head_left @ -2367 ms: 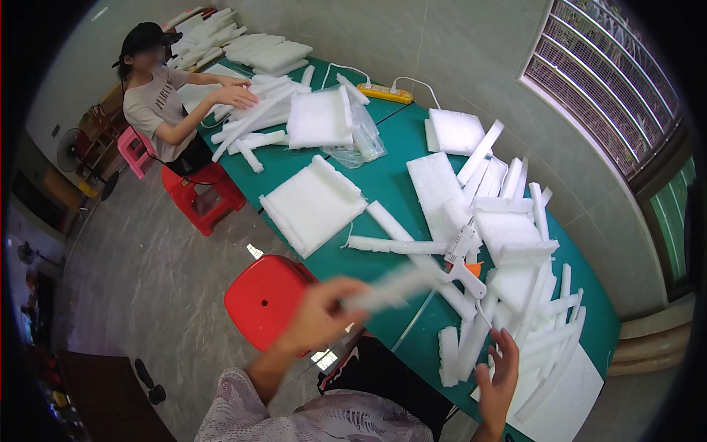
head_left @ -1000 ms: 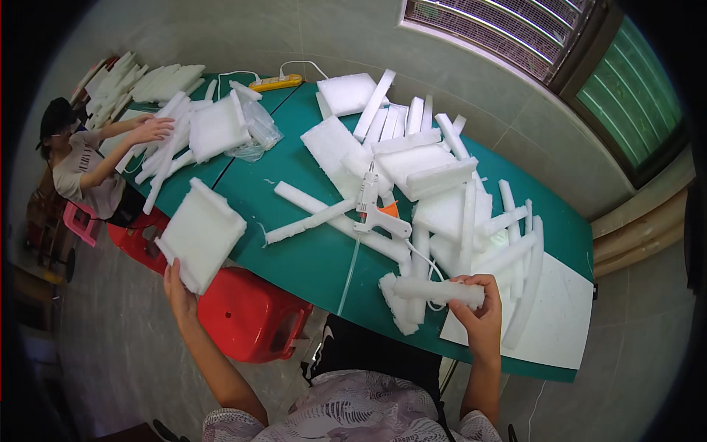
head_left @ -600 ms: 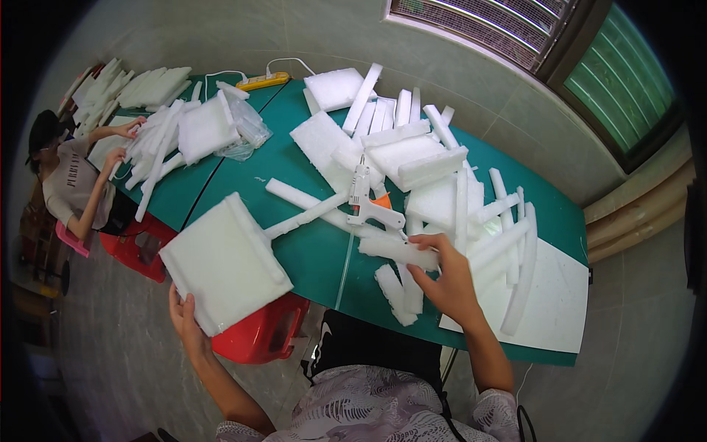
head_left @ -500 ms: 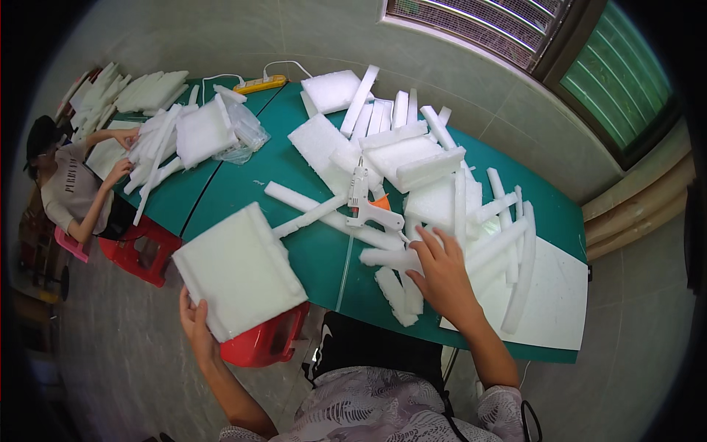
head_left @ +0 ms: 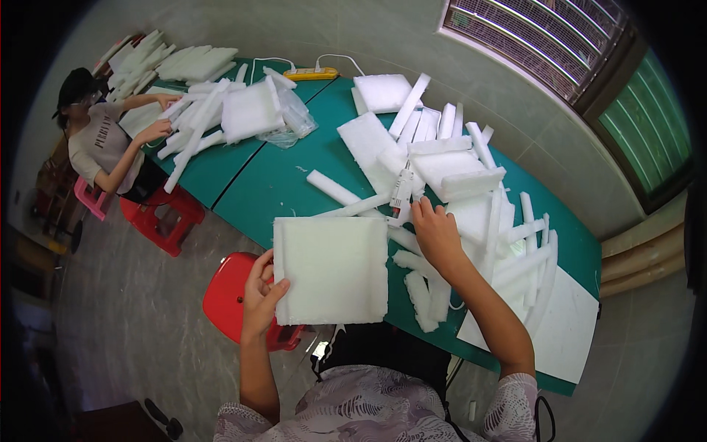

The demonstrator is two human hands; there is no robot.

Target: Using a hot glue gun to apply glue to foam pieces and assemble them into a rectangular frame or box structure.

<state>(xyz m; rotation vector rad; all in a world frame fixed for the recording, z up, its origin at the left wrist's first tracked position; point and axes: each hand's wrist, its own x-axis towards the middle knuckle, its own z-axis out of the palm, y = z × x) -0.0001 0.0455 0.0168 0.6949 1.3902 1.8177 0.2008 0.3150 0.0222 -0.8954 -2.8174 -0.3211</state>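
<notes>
My left hand (head_left: 259, 298) grips a square white foam panel (head_left: 335, 272) by its left edge, thumb on the face. The panel hangs upright before the table's front edge, with raised foam strips along its left and right sides. Over the table, the curled fingers of my right hand (head_left: 436, 232) close at the handle of a white hot glue gun (head_left: 401, 191); the hand hides most of that handle. The gun's nozzle points toward the back of the table. Loose foam strips (head_left: 331, 188) lie beside and under the gun.
Foam sheets and strips (head_left: 456, 169) heap up on the green table (head_left: 294, 173). A white board (head_left: 567, 324) lies at right. A yellow power strip (head_left: 311, 74) sits at the back. One red stool (head_left: 232, 287) stands near me. At far left, a person (head_left: 110, 144) handles foam strips.
The foam panel has swung right and straightened, coming in front of me. My right hand has moved from the loose strips onto the glue gun's handle, and the gun has turned. The view has shifted left.
</notes>
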